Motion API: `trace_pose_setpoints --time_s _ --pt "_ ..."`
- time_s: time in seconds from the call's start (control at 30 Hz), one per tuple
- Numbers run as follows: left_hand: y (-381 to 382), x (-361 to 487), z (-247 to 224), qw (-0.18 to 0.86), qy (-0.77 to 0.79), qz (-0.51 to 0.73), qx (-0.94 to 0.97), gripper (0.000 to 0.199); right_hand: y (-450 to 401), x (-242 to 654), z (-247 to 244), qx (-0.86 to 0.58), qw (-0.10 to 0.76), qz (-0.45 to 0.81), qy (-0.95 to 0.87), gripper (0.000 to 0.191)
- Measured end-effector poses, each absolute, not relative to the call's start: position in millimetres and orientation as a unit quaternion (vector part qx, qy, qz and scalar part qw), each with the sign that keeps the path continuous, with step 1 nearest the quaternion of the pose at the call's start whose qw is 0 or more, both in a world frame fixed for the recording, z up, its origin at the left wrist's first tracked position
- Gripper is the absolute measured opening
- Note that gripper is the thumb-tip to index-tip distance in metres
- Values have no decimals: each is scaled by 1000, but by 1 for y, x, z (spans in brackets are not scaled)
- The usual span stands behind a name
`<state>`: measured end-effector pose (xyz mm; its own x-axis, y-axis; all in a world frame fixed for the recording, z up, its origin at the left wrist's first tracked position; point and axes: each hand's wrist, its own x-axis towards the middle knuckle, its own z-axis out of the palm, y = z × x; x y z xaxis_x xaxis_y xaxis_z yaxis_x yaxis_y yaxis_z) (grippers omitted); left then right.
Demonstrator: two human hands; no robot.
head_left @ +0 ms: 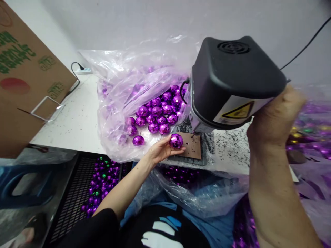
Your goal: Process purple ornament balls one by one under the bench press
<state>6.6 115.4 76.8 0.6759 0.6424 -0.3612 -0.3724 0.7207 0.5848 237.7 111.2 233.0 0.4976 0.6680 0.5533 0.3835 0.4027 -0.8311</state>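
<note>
My left hand is closed on a shiny purple faceted ball, holding it at the left edge of a brown board with a small dark hole. Over the board stands a bench drill press with a black housing and a yellow warning label. At the right side of that housing is my right hand, curled into a grip; what it grips is hidden. Several more purple balls lie left of the machine in an open clear plastic bag.
Dark shavings are scattered over the white table. A cardboard box stands at the left. Below the table, a black crate holds purple and green balls. Another bag of balls sits at the far right.
</note>
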Motion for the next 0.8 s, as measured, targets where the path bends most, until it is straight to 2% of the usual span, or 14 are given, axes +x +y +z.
trace_pose_setpoints --time_s 0.1,0.27,0.43,0.8 --pt "115 14 73 831 340 312 311 45 110 236 236 -538 694 97 -468 59" --pt "111 22 71 672 409 392 477 47 110 235 236 -527 692 98 -483 63" --pt "112 31 69 548 412 389 616 57 112 236 235 -515 698 81 -491 64" --pt "110 44 61 265 339 361 827 50 113 237 234 -494 698 73 -514 58"
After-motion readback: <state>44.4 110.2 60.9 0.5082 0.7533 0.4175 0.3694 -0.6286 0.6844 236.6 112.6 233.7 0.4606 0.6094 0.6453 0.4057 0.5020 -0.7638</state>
